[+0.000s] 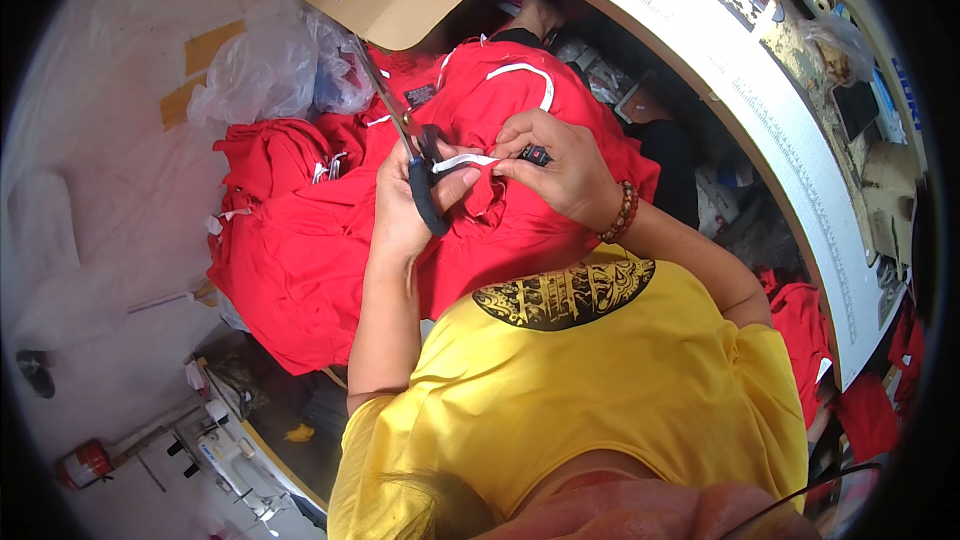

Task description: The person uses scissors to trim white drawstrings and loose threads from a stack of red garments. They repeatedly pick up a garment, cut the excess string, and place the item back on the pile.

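Over my lap lies a heap of red fabric (300, 210), seemingly garments, with white trim and small labels showing. My left hand (402, 202) holds a pair of scissors (423, 200) by the dark handles; the metal blades point up and away. A narrow white tape (463, 161) runs from the left thumb and fingers across to my right hand (568, 165). The right thumb and forefinger pinch its other end, close to the red cloth. A small black label (536, 155) shows beside the right fingers. Part of the left fingers is hidden by the scissors.
A white curved table edge (760, 140) with ruler markings bends along the right, bearing a worn sewing machine (780, 25). Beyond the cloth are a cardboard piece (430, 0) and clear plastic bags (265, 75). More red cloth (800, 340) lies at lower right; another sewing machine (235, 460) stands lower left.
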Tool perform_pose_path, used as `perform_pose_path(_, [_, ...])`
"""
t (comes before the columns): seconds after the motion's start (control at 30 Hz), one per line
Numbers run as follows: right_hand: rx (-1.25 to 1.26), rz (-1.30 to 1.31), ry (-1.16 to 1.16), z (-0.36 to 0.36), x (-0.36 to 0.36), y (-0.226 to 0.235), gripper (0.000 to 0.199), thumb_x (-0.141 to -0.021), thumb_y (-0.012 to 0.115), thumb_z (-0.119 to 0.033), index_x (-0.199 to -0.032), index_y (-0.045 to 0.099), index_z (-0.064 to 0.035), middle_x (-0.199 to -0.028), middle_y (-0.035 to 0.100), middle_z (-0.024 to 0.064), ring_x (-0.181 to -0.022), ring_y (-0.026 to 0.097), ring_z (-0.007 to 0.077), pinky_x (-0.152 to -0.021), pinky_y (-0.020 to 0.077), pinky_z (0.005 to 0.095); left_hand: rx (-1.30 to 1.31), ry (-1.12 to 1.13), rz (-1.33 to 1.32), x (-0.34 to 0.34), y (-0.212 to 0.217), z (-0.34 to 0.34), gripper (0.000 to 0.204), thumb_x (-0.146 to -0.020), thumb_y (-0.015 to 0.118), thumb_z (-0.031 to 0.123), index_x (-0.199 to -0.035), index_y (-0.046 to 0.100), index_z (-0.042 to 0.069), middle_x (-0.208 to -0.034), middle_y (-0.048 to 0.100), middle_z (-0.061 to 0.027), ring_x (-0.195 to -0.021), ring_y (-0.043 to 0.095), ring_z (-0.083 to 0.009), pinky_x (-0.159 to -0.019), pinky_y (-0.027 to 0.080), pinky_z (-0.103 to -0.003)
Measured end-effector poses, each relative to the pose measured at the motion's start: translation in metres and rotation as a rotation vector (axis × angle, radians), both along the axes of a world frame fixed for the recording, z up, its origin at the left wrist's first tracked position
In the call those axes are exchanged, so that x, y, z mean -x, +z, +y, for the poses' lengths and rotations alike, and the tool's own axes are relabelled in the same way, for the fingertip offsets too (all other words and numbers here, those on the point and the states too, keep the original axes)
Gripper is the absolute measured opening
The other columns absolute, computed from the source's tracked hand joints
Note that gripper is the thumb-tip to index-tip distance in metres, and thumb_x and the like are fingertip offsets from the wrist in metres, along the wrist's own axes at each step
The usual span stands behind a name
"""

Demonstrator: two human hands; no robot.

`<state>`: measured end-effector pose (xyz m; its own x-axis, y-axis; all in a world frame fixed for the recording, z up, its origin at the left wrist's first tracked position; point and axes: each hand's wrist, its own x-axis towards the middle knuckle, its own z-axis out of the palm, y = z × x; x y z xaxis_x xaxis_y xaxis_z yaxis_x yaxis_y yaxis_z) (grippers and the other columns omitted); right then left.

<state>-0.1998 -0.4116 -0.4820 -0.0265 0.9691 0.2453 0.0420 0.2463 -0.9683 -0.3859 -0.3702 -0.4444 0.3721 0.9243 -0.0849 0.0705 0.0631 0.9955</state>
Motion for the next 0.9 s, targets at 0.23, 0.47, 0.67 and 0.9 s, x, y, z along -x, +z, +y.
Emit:
perform_pose_path(0.23, [-0.208, -0.212, -0.040, 0.003, -0.003, 0.003, 0.020, -0.077, 0.068, -0.006, -0.094, 0.058, -0.0023, -0.085, 0.066, 0.0080, -0.082, 0.064, 0.0235, -0.072, 0.0487, 0.0320, 0.000, 0.005, 0.029, -0.002, -0.002, -0.001, 0.027, -0.071, 0.075, -0.004, -0.087, 0.055, 0.004, -0.084, 0.065, -0.0042, -0.073, 0.058, -0.0079, -0.067, 0.046, -0.021])
perform_pose_path(0.47, [-0.269, -0.305, 0.010, 0.004, -0.004, 0.001, 0.018, -0.079, 0.066, -0.008, -0.095, 0.059, -0.0030, -0.086, 0.065, 0.0077, -0.079, 0.062, 0.0225, -0.071, 0.0478, 0.0326, -0.080, -0.014, 0.040, -0.008, -0.001, -0.004, 0.029, -0.071, 0.074, -0.005, -0.088, 0.052, 0.003, -0.085, 0.065, -0.0082, -0.079, 0.062, -0.0130, -0.072, 0.049, -0.025])
perform_pose_path(0.67, [-0.065, -0.161, -0.245, 0.005, -0.034, -0.026, 0.030, -0.080, 0.068, -0.023, -0.099, 0.057, -0.0034, -0.087, 0.063, 0.0097, -0.084, 0.061, 0.0231, -0.074, 0.0487, 0.0334, -0.122, -0.001, 0.045, -0.006, 0.003, -0.003, 0.030, -0.070, 0.072, -0.007, -0.088, 0.050, 0.003, -0.088, 0.064, -0.0119, -0.085, 0.063, -0.0172, -0.078, 0.051, -0.028])
perform_pose_path(0.9, [0.115, -0.235, -0.315, 0.051, -0.035, -0.059, 0.024, -0.086, 0.064, -0.020, -0.097, 0.060, 0.0010, -0.073, 0.057, 0.0060, -0.066, 0.053, 0.0133, -0.061, 0.0450, 0.0275, -0.114, -0.081, 0.009, -0.011, 0.002, -0.005, 0.031, -0.070, 0.073, -0.008, -0.089, 0.050, 0.002, -0.079, 0.065, -0.0105, -0.077, 0.065, -0.0199, -0.083, 0.050, -0.037])
